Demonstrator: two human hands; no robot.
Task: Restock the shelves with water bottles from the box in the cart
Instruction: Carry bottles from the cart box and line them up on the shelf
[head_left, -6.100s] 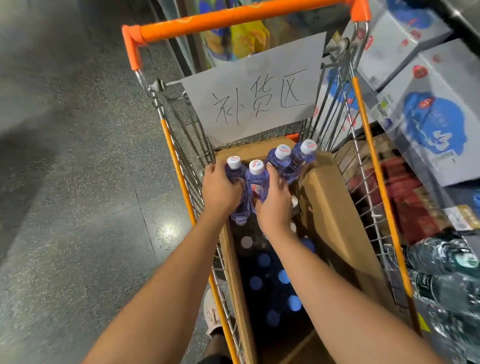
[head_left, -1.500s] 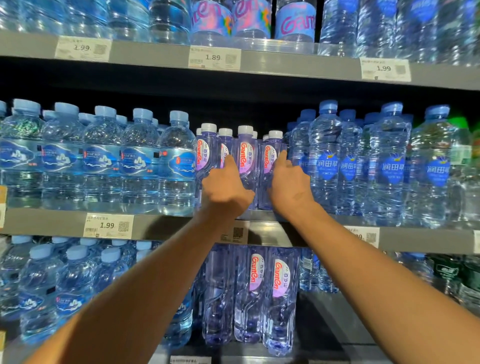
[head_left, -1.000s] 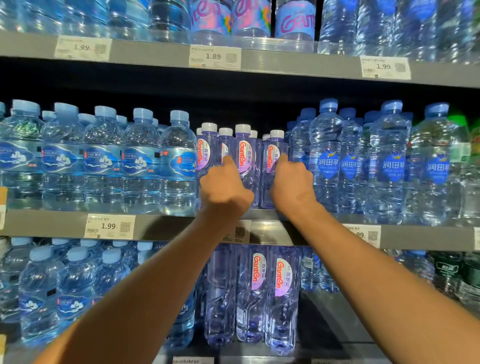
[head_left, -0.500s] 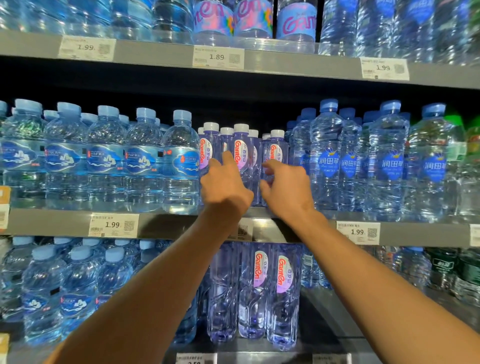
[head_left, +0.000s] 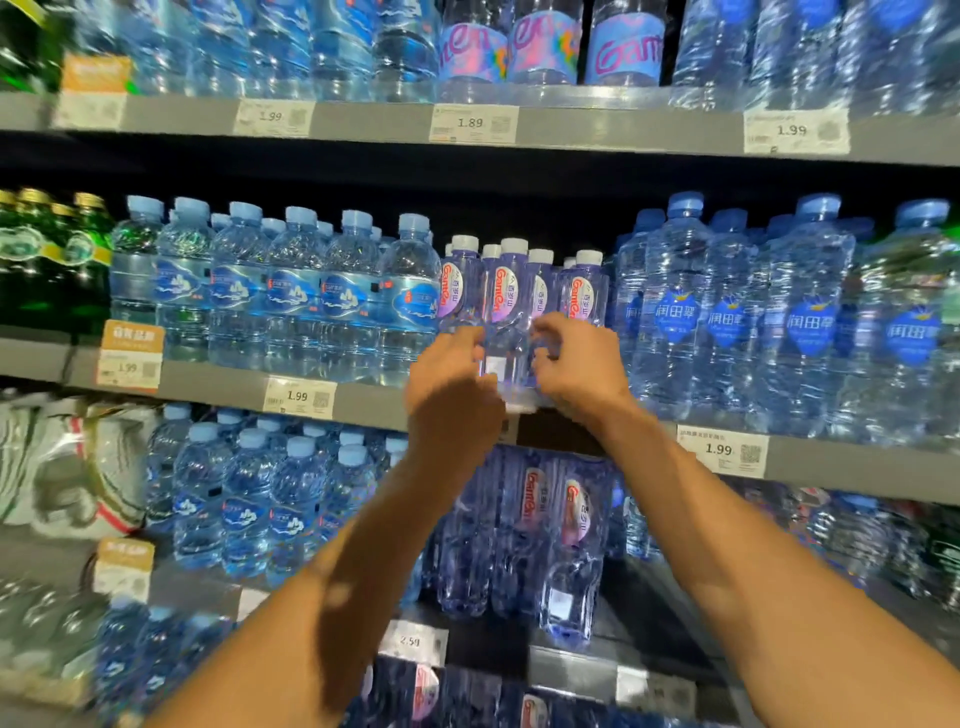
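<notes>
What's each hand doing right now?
Left hand: open, fingers loosely curled in front of the purple bottles, gripping nothing.
Right hand: open, fingers loose at the bottles, no grip visible.

Hands: the left hand (head_left: 451, 387) and right hand (head_left: 579, 364) are held side by side before the middle shelf (head_left: 363, 402), apart from each other.
Beyond the hands: a cluster of slim bottles (head_left: 511, 306) is stood on the middle shelf, between both hands.
Left of the hands: a row of wider bottles (head_left: 291, 296) is set on the same shelf; small capped bottles (head_left: 52, 254) are placed further left.
Right of the hands: tall bottles (head_left: 753, 317) are lined up just beside the slim cluster.
Above the hands: an upper shelf (head_left: 597, 127) is loaded with bottles.
Below the hands: long bottles (head_left: 540, 535) are stood on a lower shelf.
</notes>
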